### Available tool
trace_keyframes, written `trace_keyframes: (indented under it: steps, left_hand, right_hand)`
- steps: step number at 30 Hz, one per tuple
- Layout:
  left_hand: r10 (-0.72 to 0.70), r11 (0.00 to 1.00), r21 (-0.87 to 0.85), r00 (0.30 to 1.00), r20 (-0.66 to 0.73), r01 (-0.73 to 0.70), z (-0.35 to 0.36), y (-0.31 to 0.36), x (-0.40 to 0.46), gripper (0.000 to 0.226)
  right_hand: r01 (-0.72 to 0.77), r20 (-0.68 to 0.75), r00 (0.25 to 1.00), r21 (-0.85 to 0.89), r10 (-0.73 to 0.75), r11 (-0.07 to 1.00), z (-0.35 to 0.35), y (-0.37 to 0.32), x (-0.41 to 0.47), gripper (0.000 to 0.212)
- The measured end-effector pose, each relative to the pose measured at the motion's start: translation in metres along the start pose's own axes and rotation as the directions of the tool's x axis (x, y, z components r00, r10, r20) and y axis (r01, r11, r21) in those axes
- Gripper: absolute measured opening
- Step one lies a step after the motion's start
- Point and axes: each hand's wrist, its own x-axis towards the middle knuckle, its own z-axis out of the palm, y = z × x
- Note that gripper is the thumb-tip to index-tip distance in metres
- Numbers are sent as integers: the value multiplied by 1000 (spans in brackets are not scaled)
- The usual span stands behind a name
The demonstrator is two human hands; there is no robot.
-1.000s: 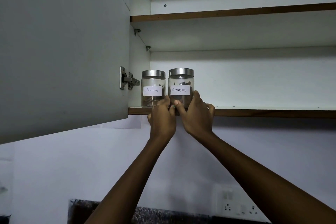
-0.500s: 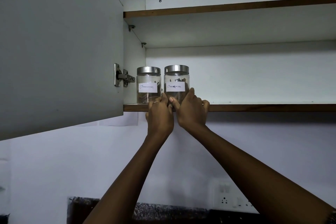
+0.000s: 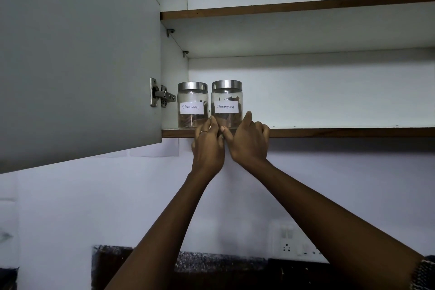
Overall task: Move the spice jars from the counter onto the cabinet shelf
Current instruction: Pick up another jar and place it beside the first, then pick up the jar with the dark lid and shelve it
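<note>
At your far left the cabinet door [image 3: 77, 59] hangs open, its hinge [image 3: 162, 95] at the inner edge. Just right of the hinge, the left jar [image 3: 192, 105] stands upright on the lower shelf [image 3: 329, 132], near the front edge, steel lid on, white label reading "Cinnamon". Your left hand [image 3: 208, 146] reaches up from below, its fingertips [image 3: 213, 122] at the base of the right jar's left side, a ring on one finger. The right jar [image 3: 226, 103] stands upright just beside the left one, same lid and label, also on the lower shelf. Your right hand [image 3: 249, 141] pinches its base, thumb in front and forefinger up its right side, other fingers curled on the shelf edge. Above runs the upper shelf [image 3: 306, 4]. Low on the wall at right sits a socket panel [image 3: 292, 242].
</note>
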Motion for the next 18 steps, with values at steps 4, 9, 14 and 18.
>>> trace_keyframes:
  steps: [4,9,14,18]
  left_hand:
    - [52,998,21,998,19,-52,4,-9,-11,56]
    - [98,995,-10,993,-69,-99,-4,-6,-31,56]
    - [166,972,-122,954,-249,-201,-21,-12,-104,32]
    - [135,977,-152,987,-90,-147,-17,-34,-185,25]
  right_hand:
    - [91,-14,996,-1,-91,996,-3,8,-11,71]
    - [208,-90,976,140,-197,968,-16,17,-43,60]
    - [356,-235,921,189,-310,915,-26,34,-108,39]
    - [335,-131,942,290,-310,896,-16,51,-180,30]
